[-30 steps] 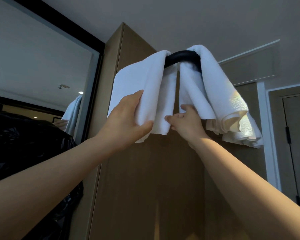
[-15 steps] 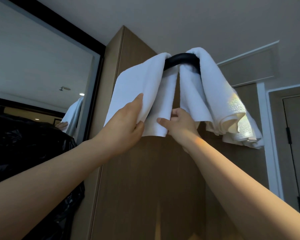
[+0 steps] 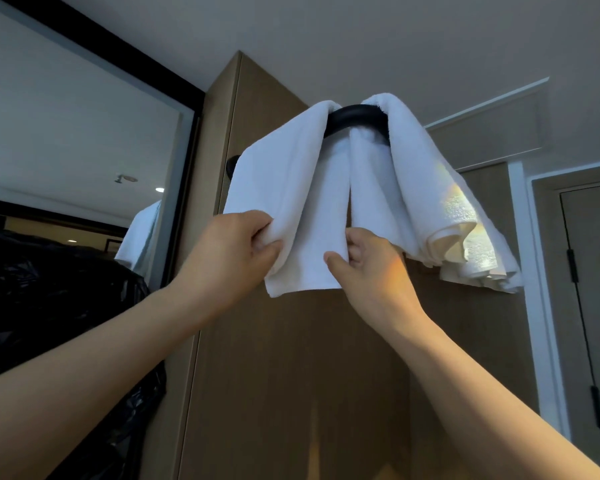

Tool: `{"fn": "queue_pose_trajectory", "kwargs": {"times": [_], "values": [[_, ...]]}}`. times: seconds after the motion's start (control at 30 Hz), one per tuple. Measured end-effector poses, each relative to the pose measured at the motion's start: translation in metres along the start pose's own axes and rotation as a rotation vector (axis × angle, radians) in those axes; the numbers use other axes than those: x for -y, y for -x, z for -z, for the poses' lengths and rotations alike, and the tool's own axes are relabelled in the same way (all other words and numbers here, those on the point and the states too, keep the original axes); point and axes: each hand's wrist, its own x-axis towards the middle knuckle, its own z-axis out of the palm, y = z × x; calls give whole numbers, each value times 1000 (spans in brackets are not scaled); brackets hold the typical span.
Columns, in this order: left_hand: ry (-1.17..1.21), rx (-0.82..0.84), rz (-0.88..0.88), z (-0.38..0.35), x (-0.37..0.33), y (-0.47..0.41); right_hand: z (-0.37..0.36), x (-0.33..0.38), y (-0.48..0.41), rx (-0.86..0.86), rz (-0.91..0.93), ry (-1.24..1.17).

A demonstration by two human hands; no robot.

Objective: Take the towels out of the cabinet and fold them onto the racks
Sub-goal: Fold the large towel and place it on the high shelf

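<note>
left hand [image 3: 236,251] clenched on the left towel [image 3: 291,188], pinching the hem at about 8 o'clock of the cloth. right hand [image 3: 368,268] gripping the same towel's other lower edge at about 5 o'clock, thumb in front, fingers tucked behind. draped over the curved black rack [image 3: 355,117] at 12 o'clock above both hands, high on the wooden cabinet [image 3: 291,375]. sharing that rack, at 2 o'clock from the right hand: the right towel [image 3: 430,188], bunched and uneven, touching the left towel near the bar.

likely trouble from here:
- pulling harder on one side than the other, so sliding the left towel round the curve of the bar and leaving it lopsided, or off the rack altogether.
- tugging straight down with both hands, with the same end; cannot tell how much cloth hangs behind to hold it.
- brushing the right towel while smoothing, and dragging its loose folds off, already hanging far out toward 3 o'clock.
- working overhead at full reach, hence a poor view of the back fold.

counted: two towels on the rack, plus a towel's reflection in the mirror [image 3: 66,150] at 9 o'clock; one rack; two hands, both holding; one cabinet; one mirror; one black bag [image 3: 49,306] at 8 o'clock; one door [image 3: 596,306] at 3 o'clock.
</note>
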Motion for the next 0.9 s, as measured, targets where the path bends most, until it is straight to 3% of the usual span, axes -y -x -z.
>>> {"fn": "queue_pose_trajectory", "kwargs": {"times": [0.27, 0.43, 0.9], "values": [[-78, -55, -52, 2, -10, 12, -1, -3, 8, -94, 4, 35], [-40, -35, -39, -9, -14, 13, -1, -1, 12, -85, 120, 85], [17, 11, -98, -13, -12, 17, 0, 0, 17, -28, 128, 30]]}}
